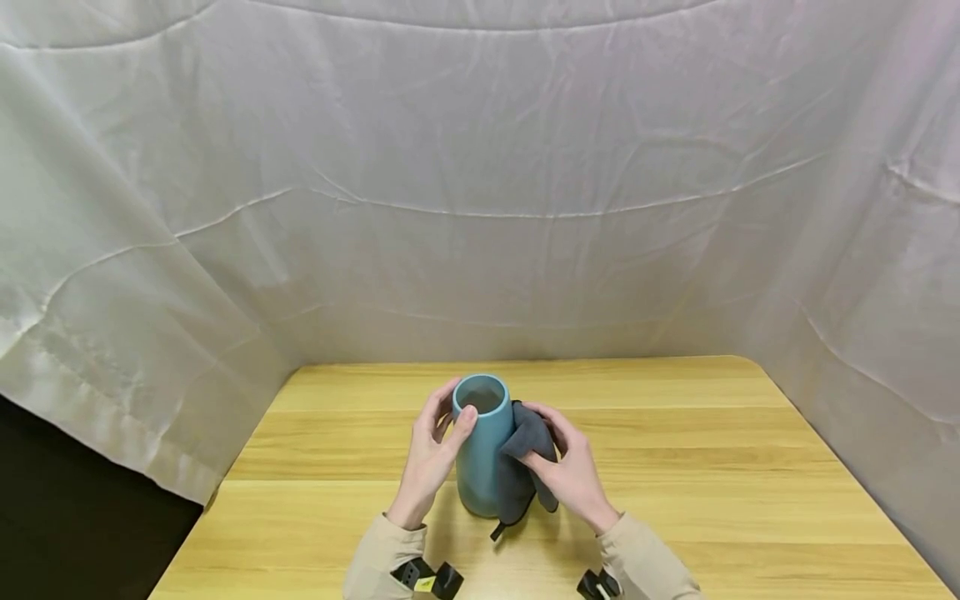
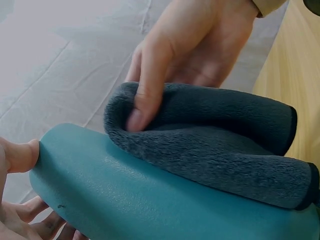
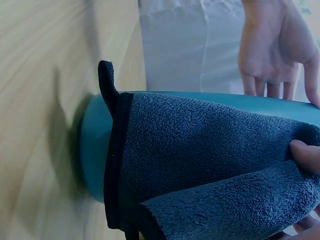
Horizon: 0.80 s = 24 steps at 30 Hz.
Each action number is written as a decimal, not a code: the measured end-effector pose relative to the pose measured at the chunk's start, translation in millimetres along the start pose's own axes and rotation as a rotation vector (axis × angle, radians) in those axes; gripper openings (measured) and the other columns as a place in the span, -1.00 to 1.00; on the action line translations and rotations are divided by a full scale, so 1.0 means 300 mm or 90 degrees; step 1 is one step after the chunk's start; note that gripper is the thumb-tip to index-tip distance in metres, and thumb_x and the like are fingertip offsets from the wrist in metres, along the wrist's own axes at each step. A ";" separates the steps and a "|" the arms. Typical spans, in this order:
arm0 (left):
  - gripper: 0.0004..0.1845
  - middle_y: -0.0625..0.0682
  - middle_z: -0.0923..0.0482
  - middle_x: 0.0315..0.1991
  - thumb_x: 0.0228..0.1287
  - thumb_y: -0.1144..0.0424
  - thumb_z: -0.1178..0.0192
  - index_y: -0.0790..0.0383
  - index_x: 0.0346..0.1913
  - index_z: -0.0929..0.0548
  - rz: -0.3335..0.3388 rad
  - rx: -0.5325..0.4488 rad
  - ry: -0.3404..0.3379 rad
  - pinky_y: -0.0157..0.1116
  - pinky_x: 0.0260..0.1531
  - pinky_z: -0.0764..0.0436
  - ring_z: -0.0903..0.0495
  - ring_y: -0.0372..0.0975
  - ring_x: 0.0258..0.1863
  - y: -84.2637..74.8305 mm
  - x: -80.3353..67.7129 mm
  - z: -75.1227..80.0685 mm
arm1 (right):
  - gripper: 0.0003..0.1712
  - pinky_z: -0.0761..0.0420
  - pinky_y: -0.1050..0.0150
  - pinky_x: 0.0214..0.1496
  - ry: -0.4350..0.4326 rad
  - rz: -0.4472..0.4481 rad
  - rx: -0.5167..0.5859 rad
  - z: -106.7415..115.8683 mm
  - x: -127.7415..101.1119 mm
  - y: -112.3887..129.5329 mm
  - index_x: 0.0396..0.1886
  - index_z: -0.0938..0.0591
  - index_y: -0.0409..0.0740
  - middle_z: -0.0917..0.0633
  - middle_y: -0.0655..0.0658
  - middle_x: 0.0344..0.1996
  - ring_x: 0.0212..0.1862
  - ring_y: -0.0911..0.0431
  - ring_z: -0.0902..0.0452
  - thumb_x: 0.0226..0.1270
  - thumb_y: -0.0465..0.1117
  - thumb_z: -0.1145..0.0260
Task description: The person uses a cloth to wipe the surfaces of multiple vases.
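A tall teal vase point(image 1: 480, 467) with a round open mouth stands on the wooden table. My left hand point(image 1: 431, 454) grips it near the rim, thumb on the near side and fingers round the far left. On the vase's right side, my right hand point(image 1: 566, 467) holds a dark grey plush cloth point(image 1: 516, 479) against the wall, thumb pressed into a fold. The cloth point(image 3: 200, 150) has a black edge band and a hanging loop point(image 3: 106, 80), which dangles near the vase's base. In the left wrist view, the cloth point(image 2: 200, 145) lies doubled along the vase point(image 2: 125, 185).
The wooden table point(image 1: 712, 467) extends on both sides of the vase. Pale grey fabric curtains point(image 1: 525, 167) enclose it at the back and sides. A black area point(image 1: 75, 508) shows beyond the table at lower left.
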State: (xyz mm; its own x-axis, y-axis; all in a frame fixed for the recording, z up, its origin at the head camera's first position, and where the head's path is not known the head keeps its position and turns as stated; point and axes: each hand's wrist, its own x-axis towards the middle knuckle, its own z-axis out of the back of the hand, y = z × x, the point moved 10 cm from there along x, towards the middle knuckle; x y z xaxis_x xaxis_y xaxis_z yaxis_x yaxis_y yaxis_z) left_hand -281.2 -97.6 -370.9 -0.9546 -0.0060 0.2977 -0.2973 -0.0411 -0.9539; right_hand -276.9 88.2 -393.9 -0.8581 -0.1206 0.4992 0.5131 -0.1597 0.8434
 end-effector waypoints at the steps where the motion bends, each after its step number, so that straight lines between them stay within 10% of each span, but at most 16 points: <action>1: -0.46 0.18 -0.49 0.29 0.41 0.33 -0.22 0.19 0.41 -0.41 0.002 0.000 -0.001 -0.08 0.47 -0.31 -0.45 -0.01 0.32 0.000 0.001 0.000 | -0.34 -0.60 0.42 0.18 -0.002 0.003 0.003 0.002 0.002 0.005 0.27 -0.57 -0.12 -0.68 -0.25 0.15 0.10 0.35 -0.59 0.13 -0.40 -0.50; 7: -0.47 0.20 -0.50 0.28 0.41 0.33 -0.22 0.22 0.40 -0.42 -0.006 0.004 -0.004 -0.30 0.40 -0.37 -0.46 -0.01 0.30 -0.002 0.008 -0.001 | -0.34 -0.59 0.46 0.18 -0.004 0.019 0.013 0.007 0.009 0.017 0.27 -0.56 -0.16 -0.68 -0.28 0.14 0.10 0.37 -0.59 0.13 -0.43 -0.50; 24: -0.47 0.22 -0.47 0.30 0.42 0.32 -0.20 0.23 0.41 -0.40 -0.004 0.001 -0.001 0.05 0.49 -0.25 -0.44 0.02 0.33 0.004 0.008 -0.004 | -0.35 -0.59 0.44 0.18 -0.001 0.022 0.025 -0.001 -0.005 -0.007 0.28 -0.56 -0.14 -0.67 -0.29 0.15 0.09 0.36 -0.59 0.17 -0.42 -0.48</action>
State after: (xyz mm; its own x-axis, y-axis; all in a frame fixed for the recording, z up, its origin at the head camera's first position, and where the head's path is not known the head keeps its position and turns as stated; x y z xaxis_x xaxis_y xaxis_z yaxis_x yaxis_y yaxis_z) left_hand -283.7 -96.3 -371.4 -0.9527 -0.0079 0.3039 -0.3033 -0.0423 -0.9519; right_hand -276.5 88.3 -396.5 -0.8396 -0.1243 0.5289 0.5416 -0.1166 0.8325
